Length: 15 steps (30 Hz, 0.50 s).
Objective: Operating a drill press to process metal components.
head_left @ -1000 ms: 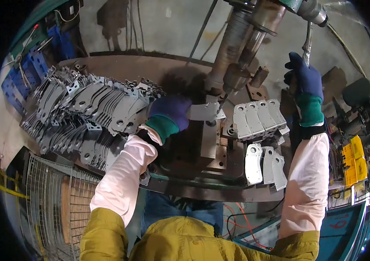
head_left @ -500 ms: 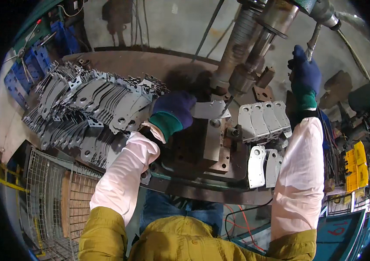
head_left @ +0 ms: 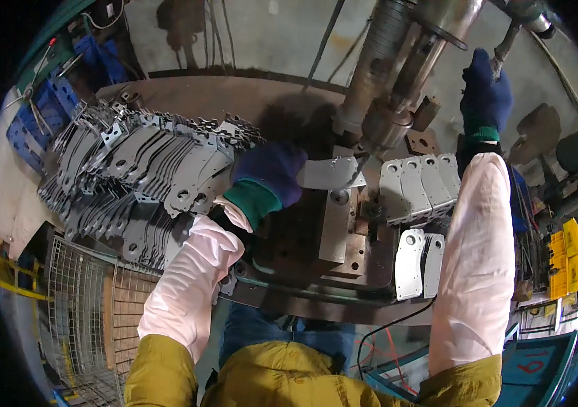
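My left hand [head_left: 268, 173], in a dark blue glove with a green cuff, is closed on the left end of a flat grey metal plate [head_left: 329, 173]. The plate's right end rests over a steel block fixture [head_left: 336, 227], under the chuck [head_left: 385, 125] of a drill press. A thin bit points down to the plate's right end; whether it touches cannot be made out. My right hand [head_left: 487, 95], gloved the same way, is raised at the right and wrapped round the drill press lever [head_left: 505, 46].
Left of the fixture lie stacked curved metal plates [head_left: 160, 163]. To its right, more plates [head_left: 419, 183] stand in a row, with others [head_left: 409, 264] nearer me. A wire mesh basket [head_left: 85, 298] is at lower left, yellow bins [head_left: 566, 261] at far right.
My right hand and the lever have moved a little up in the picture. The whole view has shifted slightly. My left hand keeps its hold on the plate.
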Motion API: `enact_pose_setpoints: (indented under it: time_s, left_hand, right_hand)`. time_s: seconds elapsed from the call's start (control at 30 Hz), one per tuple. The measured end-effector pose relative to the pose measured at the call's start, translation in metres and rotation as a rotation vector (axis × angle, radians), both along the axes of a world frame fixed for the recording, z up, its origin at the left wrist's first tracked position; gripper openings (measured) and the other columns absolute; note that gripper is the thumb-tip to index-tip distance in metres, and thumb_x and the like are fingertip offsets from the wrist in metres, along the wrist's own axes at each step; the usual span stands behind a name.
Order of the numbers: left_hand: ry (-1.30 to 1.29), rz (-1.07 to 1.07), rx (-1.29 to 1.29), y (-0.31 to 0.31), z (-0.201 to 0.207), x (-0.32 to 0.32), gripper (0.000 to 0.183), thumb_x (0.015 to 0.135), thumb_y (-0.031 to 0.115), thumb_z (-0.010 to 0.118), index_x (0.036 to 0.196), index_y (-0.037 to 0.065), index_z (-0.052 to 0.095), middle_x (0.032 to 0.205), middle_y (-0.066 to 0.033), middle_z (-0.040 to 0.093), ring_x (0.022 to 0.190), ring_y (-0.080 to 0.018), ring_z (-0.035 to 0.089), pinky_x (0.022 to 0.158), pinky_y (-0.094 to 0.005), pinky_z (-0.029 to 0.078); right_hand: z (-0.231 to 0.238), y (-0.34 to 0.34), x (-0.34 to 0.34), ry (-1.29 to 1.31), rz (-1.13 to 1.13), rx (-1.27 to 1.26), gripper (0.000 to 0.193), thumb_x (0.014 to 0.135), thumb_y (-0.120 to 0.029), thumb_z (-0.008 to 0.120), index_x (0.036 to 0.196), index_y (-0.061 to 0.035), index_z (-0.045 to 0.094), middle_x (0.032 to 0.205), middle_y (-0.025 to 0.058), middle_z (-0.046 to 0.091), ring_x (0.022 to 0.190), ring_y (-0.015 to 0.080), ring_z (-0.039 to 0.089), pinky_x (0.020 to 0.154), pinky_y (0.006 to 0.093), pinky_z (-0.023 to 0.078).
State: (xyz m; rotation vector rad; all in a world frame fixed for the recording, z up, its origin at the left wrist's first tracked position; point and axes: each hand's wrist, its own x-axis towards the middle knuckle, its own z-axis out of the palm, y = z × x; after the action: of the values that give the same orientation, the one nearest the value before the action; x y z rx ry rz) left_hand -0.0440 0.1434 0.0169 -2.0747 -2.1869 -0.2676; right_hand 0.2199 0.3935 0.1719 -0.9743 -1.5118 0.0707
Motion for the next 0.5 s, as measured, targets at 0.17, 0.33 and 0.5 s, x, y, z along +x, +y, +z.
enact_pose_setpoints:
  time_s: [0.17, 0.33, 0.5]
  left_hand:
    - [-0.028, 0.023, -0.022, 0.001, 0.004, 0.003, 0.041, 0.069, 0.027, 0.070, 0.108, 0.015, 0.066, 0.108, -0.0111, 0.067, 0.102, -0.0339, 0.066, 0.086, -0.0462, 0.056]
    - [-0.115, 0.006, 0.012, 0.002, 0.003, 0.002, 0.037, 0.071, 0.023, 0.069, 0.107, 0.016, 0.068, 0.108, -0.0113, 0.069, 0.102, -0.0354, 0.067, 0.086, -0.0465, 0.056]
    - [-0.112, 0.015, 0.001, -0.001, 0.009, 0.001, 0.036, 0.068, 0.022, 0.071, 0.103, 0.016, 0.068, 0.099, -0.0121, 0.071, 0.096, -0.0371, 0.069, 0.081, -0.0477, 0.057]
  right_hand:
    - [-0.011, 0.038, 0.016, -0.394, -0.284, 0.355, 0.032, 0.090, -0.014, 0.066, 0.121, -0.0224, 0.063, 0.084, 0.0021, 0.069, 0.072, 0.0212, 0.069, 0.058, 0.0361, 0.053]
    - [-0.013, 0.042, 0.018, -0.433, -0.303, 0.467, 0.040, 0.089, -0.008, 0.065, 0.124, -0.0271, 0.061, 0.086, 0.0019, 0.069, 0.074, 0.0235, 0.069, 0.059, 0.0374, 0.054]
    - [-0.006, 0.018, 0.015, -0.570, -0.271, 0.649, 0.033, 0.090, -0.012, 0.066, 0.120, -0.0263, 0.063, 0.087, 0.0019, 0.070, 0.075, 0.0225, 0.070, 0.060, 0.0370, 0.054]
